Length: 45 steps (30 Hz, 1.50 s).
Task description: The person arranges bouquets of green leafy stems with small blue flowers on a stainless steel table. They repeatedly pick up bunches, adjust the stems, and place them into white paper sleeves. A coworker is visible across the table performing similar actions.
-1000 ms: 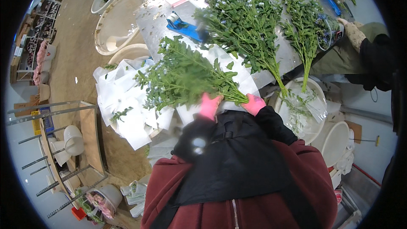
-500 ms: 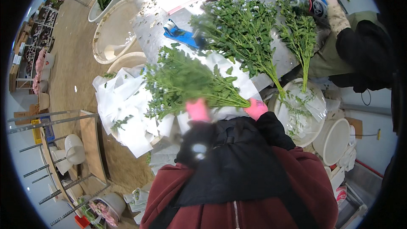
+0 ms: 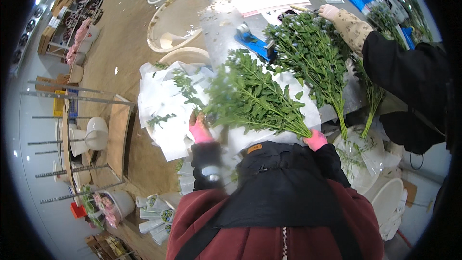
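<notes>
In my right hand (image 3: 316, 140), gloved in pink, the lower stem ends of a leafy green flower bunch (image 3: 262, 97) are gripped. The bunch lies slanted over white paper, its blurred tops pointing left. My left hand (image 3: 199, 129), in a pink glove with darker fingertips, pinches a single leafy sprig (image 3: 186, 86) by its lower end, above a heap of white paper (image 3: 161, 94). A larger bunch with small pale-blue flowers (image 3: 313, 55) rests on the table to the right of mine. Near its tops sits a blue tape dispenser (image 3: 255, 43).
A co-worker's gloved hand (image 3: 329, 12) reaches over the larger bunch from the right. A bucket with plastic and leaf scraps (image 3: 358, 163) stands below the table edge. Large round tubs (image 3: 159, 29) are at the left. A metal-framed rack (image 3: 113, 149) stands farther left.
My left hand has moved left, away from the bunch, and now has a sprig. The co-worker's hand has shifted onto the larger bunch. The whole view has turned somewhat left.
</notes>
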### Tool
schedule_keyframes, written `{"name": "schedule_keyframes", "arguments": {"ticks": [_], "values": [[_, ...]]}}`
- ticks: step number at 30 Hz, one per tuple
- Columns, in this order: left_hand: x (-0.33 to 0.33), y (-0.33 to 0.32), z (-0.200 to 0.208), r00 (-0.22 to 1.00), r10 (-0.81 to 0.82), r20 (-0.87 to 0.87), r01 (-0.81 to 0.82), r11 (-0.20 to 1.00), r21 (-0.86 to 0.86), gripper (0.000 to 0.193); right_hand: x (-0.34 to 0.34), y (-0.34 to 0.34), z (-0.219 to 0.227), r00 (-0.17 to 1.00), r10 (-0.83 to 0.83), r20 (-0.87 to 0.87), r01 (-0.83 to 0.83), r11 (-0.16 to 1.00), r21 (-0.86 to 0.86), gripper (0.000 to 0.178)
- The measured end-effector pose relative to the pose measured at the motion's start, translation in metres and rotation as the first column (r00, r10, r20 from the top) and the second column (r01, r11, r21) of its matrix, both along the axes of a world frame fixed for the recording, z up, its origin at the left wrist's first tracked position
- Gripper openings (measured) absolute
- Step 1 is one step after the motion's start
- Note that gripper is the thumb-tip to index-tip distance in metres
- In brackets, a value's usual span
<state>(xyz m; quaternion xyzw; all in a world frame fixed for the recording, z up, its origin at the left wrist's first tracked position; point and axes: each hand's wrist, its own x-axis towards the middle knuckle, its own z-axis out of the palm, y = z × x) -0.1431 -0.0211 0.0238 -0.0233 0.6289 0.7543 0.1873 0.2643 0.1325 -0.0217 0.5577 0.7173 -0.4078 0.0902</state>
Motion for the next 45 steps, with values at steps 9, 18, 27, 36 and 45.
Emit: {"name": "schedule_keyframes", "arguments": {"ticks": [9,18,27,36,45], "values": [[0.005,-0.03,0.086,0.971,-0.001,-0.239,0.029,0.993,0.111,0.023,0.004,0.009,-0.012,0.997,0.069,-0.044,-0.071,0.996,-0.051,0.05],[-0.039,-0.048,0.141,0.889,0.136,-0.438,-0.201,0.974,-0.107,0.057,0.006,0.018,0.018,0.989,0.082,-0.12,-0.073,0.995,0.074,0.043],[0.037,0.001,-0.03,0.988,0.135,0.073,-0.135,0.991,-0.001,0.024,0.004,0.047,0.078,0.971,0.054,-0.233,-0.061,0.998,-0.021,0.034],[0.157,0.034,-0.022,0.349,-0.92,-0.18,0.845,0.392,-0.363,0.023,-0.01,0.021,0.07,0.981,0.071,-0.18,-0.038,0.983,0.181,0.032],[0.164,0.056,-0.061,0.536,-0.815,0.22,0.727,0.578,0.372,0.052,-0.008,0.009,0.083,0.958,-0.003,-0.285,0.048,0.987,0.153,0.043]]}}
